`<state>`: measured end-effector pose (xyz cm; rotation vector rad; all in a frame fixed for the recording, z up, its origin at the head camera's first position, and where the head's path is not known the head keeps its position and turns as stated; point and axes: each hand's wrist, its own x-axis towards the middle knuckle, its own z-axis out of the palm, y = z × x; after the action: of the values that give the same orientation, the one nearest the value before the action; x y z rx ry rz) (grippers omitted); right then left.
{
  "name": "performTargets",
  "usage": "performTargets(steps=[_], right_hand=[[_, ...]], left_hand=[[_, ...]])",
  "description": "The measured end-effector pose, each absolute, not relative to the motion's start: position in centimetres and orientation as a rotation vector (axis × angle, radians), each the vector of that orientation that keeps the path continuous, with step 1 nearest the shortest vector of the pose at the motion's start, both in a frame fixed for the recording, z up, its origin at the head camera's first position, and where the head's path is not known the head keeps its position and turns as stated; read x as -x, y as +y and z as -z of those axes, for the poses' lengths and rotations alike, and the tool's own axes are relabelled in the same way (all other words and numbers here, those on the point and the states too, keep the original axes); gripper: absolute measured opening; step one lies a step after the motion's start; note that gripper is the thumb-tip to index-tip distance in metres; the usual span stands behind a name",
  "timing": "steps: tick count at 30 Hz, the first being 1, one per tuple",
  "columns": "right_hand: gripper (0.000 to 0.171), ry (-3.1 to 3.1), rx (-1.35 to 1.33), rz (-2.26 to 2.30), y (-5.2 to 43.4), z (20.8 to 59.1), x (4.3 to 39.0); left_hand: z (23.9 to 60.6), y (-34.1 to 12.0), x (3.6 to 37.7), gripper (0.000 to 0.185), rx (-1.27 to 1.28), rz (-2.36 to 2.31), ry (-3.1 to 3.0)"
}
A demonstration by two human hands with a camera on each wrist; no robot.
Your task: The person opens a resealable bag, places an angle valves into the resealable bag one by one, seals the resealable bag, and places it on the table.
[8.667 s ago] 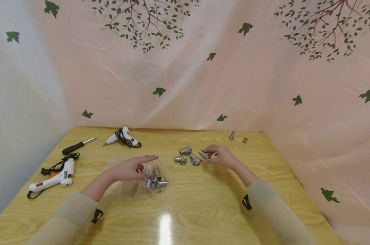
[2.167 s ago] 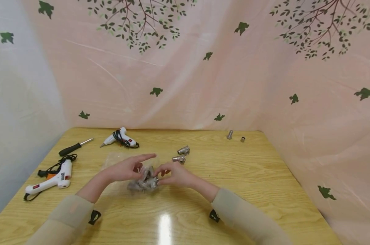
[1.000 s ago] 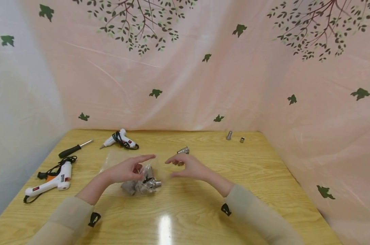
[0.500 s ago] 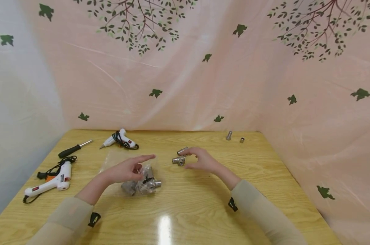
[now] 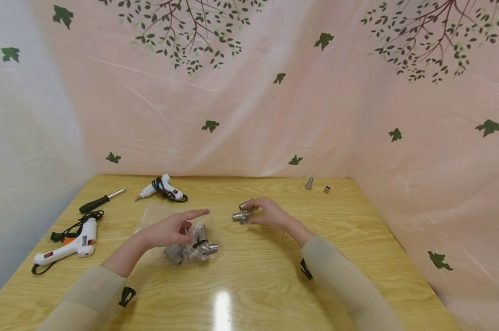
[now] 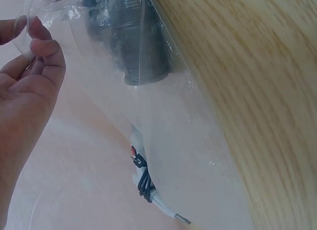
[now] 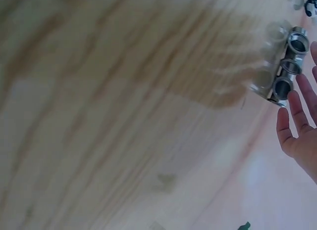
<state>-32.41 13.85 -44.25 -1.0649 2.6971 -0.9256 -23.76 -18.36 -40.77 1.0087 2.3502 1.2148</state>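
Fittings, metal, threaded: two loose (image 5: 242,214) on desk (image 5: 357,239) near centre, just at fingertips of right hand (image 5: 268,213). Remainder (image 5: 193,248) bagged in clear plastic bag (image 5: 167,230), lying at 9 o'clock of the loose pair.

Change noted: four loose fittings some seconds back, now two; right hand at bag mouth two seconds ago, since returned toward 1 o'clock to the loose pair. Judged: transfer of fittings into bag more than half done, two pieces outstanding.

Right grip: fingers lightly curved, reaching over the pair, touching or nearly touching upper fitting; closure round it not confirmed. Wrist view shows fingers (image 7: 297,111) straight and spread beside the fittings (image 7: 282,67), nothing enclosed.

Left grip: left hand (image 5: 171,228) at bag mouth, thumb and fingers (image 6: 42,44) pinching a fold of the film, index finger extended toward 3 o'clock, mouth held up.

Also on desk: glue gun, white (image 5: 69,243), at 9 o'clock edge; second glue gun (image 5: 162,187) at 11 o'clock; screwdriver, black handle (image 5: 98,201); two small metal pieces (image 5: 315,185) at 1 o'clock, far edge.
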Motion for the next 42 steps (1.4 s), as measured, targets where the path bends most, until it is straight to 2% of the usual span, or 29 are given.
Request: performTargets(steps=[8, 22, 35, 42], right_hand=[[0.037, 2.758, 1.094, 0.783, 13.0, 45.2, 32.9], [0.037, 2.757, 1.022, 0.779, 12.6, 44.5, 32.6], [0.026, 2.747, 1.151, 0.882, 11.7, 41.9, 29.3], [0.029, 2.745, 1.25, 0.962, 9.9, 41.3, 27.5]], left_hand=[[41.1, -18.4, 23.7, 0.072, -0.994, -1.19, 2.366], [40.9, -18.5, 23.7, 0.074, -0.983, -1.201, 2.344], [40.6, -18.4, 23.7, 0.078, -0.915, -1.2, 2.354], [40.5, -18.5, 23.6, 0.077, -0.907, -1.197, 2.354]])
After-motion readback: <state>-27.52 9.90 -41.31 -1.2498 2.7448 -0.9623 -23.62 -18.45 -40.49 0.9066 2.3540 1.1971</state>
